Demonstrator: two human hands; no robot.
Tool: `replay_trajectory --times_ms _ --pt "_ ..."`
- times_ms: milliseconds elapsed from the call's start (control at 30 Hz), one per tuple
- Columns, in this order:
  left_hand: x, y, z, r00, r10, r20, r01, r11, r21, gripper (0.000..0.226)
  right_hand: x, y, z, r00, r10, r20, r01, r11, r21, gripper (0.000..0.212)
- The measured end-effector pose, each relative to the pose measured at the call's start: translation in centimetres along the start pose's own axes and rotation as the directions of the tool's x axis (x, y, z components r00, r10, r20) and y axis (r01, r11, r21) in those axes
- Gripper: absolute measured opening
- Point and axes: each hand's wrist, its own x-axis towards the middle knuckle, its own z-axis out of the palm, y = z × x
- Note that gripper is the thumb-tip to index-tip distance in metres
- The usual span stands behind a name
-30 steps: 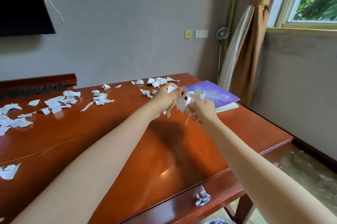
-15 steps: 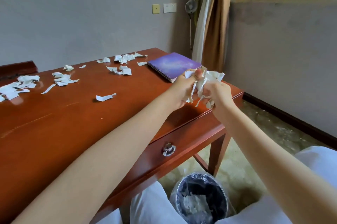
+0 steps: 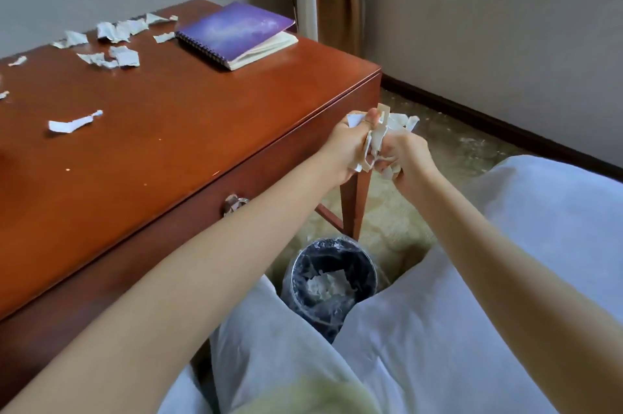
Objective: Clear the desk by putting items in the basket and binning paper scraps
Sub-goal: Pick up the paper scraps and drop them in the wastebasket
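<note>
1. Two hands grip one crumpled wad of paper scraps (image 3: 387, 126). The left hand (image 3: 345, 147) and the right hand (image 3: 406, 155) both have fingers curled tightly round it, just off the near right corner of the desk (image 3: 188, 143).
2. The wad is held above the floor, farther out than the bin (image 3: 296, 273), and appears not to be over its mouth.
3. Done, as judged: the lined bin, on the floor between the person's knees, already contains white scraps.
4. Outstanding: a torn strip (image 3: 72, 123) lies at the left of the desk, and a scatter of scraps (image 3: 114, 32) sits along its far left edge.
5. Outstanding: the purple spiral notebook (image 3: 236, 30) lies at the far right of the desk. No basket is in view.
6. Assessment: roughly midway through the task. This wad must be dropped in the bin first.
</note>
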Motion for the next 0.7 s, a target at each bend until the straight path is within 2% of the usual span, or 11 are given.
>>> replay_trajectory --times_ms 167,267,367,467,567,633,700 --pt "2.1 -5.3 -0.5 0.988 -0.125 -0.089 0.124 0.992 -0.014 0.021 1.1 4.1 -1.1 0.984 0.180 0.012 -0.181 0.981 0.070 0.024" --pt "3.1 -8.8 -1.6 0.957 -0.234 -0.171 0.245 0.968 0.047 0.031 1.7 6.9 -1.5 0.950 0.311 -0.008 -0.311 0.950 -0.002 0.023" --pt "3.8 -12.0 -2.9 0.924 -0.317 -0.211 0.350 0.926 0.143 0.023 2.7 10.1 -1.8 0.882 0.470 -0.006 -0.470 0.882 -0.030 0.024" --pt "4.0 -14.5 -4.3 0.875 -0.380 -0.301 0.454 0.859 0.236 0.018 3.9 13.4 -1.8 0.783 0.621 0.050 -0.622 0.778 0.084 0.022" --pt "4.5 -16.9 -5.7 0.804 -0.475 -0.357 0.556 0.814 0.169 0.034 5.0 16.5 -1.5 0.716 0.695 0.060 -0.698 0.714 0.051 0.019" --pt "4.9 -17.9 -6.2 0.769 -0.513 -0.382 0.594 0.794 0.129 0.029 5.7 18.5 -1.1 0.694 0.717 0.057 -0.719 0.694 0.030 0.013" --pt "5.3 -19.0 -7.0 0.740 -0.535 -0.407 0.621 0.777 0.106 0.034 6.4 20.5 -0.8 0.683 0.729 0.045 -0.730 0.684 -0.012 0.019"
